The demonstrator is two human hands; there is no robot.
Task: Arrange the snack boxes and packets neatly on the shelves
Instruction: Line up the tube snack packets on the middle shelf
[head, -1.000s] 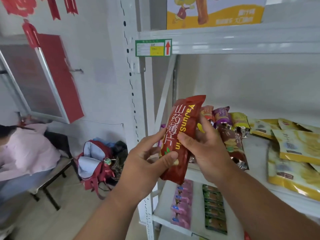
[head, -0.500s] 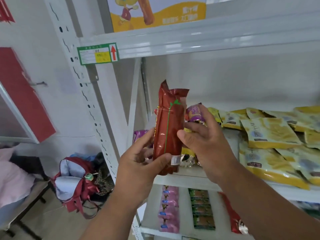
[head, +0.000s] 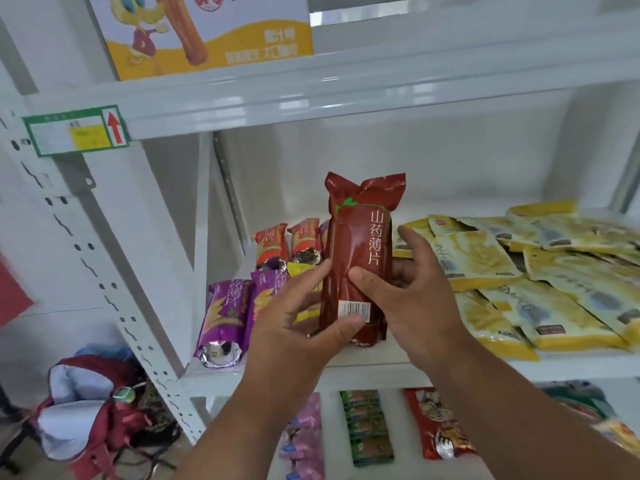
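A dark red snack packet (head: pixel 360 251) with white Chinese lettering and a barcode stands upright in front of the middle shelf (head: pixel 381 370). My left hand (head: pixel 301 323) grips its lower left side, thumb across the barcode. My right hand (head: pixel 412 292) holds its right side, thumb on the front and fingers behind. Purple packets (head: pixel 225 317) and orange-red packets (head: pixel 273 242) lie on the shelf to the left and behind. Yellow packets (head: pixel 540 271) are spread over the shelf's right part.
A yellow-and-white cartoon box (head: pixel 204 29) stands on the top shelf. A green-framed price label (head: pixel 74 130) is fixed to that shelf's edge. Pink, green and red packets (head: pixel 367 427) lie on the lower shelf. A red backpack (head: pixel 90 410) sits on the floor at left.
The red packet has been turned in both hands so its lettered side and barcode face me, and it now stands upright closer to the shelf. My view has shifted rightward and nearer.
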